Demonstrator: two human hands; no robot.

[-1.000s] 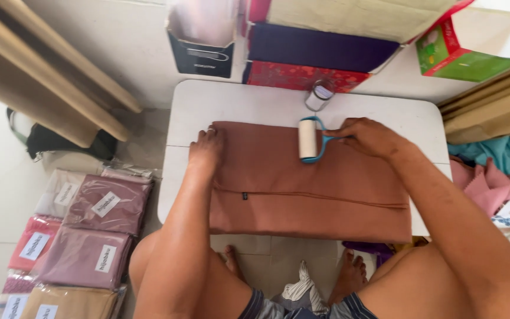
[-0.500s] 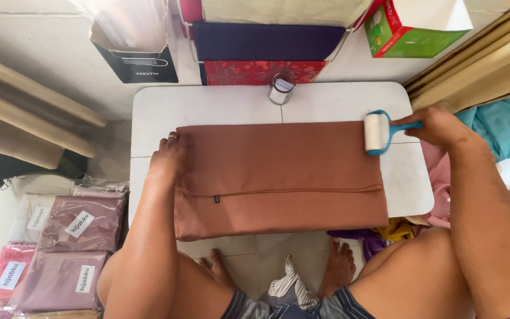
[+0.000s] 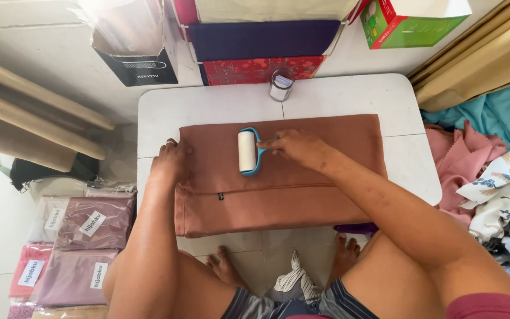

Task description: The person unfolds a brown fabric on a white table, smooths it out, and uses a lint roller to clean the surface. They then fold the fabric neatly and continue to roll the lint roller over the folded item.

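Rust-brown folded cloth (image 3: 302, 189), smooth with one long seam, covers the middle of the white worktop (image 3: 208, 106) and droops over its near edge. The right hand (image 3: 299, 147) grips the blue handle of a lint roller (image 3: 247, 152), its white drum lying on the cloth. The left hand (image 3: 171, 160) presses flat, fingers spread, on the cloth's left edge. A small tin (image 3: 281, 85) stands at the far edge. The roller's handle is mostly hidden in the grip.
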